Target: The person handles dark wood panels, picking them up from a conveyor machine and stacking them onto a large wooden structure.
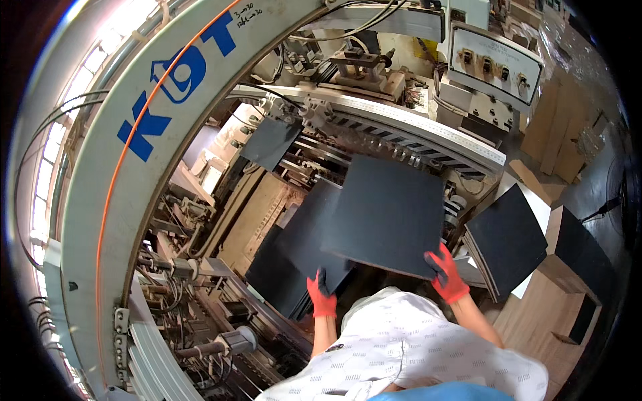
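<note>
I wear red gloves with dark grey palms and fingertips. My right hand [447,273] grips the near right corner of a large dark grey panel [391,210], its thumb on top. Closed on the near edge of a second dark panel [311,224] is my left hand [322,292]. The right-hand panel lies partly over this second one. Below the left panel, more dark panels [271,271] rest in the machine; their number is hidden. A smaller dark panel [271,143] sits farther back among the machine's rails.
A white machine frame [100,180] arches along the left, with an orange cord on it. A ruled rail [428,123] curves behind the panels. A control box [495,65] with switches stands back right. Stacked dark panels [508,240] and wood-grain boards [535,321] are at my right.
</note>
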